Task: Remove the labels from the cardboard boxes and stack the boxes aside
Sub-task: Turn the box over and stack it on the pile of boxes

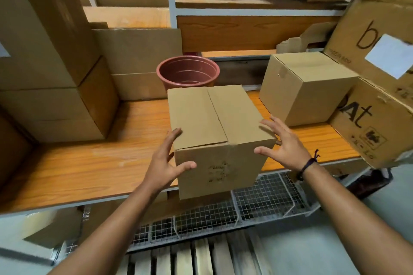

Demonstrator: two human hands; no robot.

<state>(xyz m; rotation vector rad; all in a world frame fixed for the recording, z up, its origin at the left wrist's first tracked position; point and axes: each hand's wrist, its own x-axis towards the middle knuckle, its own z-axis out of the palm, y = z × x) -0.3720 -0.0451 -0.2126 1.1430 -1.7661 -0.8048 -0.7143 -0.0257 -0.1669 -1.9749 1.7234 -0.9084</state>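
The cardboard box (214, 123) lies between your grips, near end overhanging the shelf (89, 163) edge, long axis running away from you. Left grip (164, 163) and right grip (283, 143) flank its sides equally, fingers spread and straight, touching the cardboard. No label shows on top or front. Dark front markings (218, 171) are illegible. The sides and far face are hidden.
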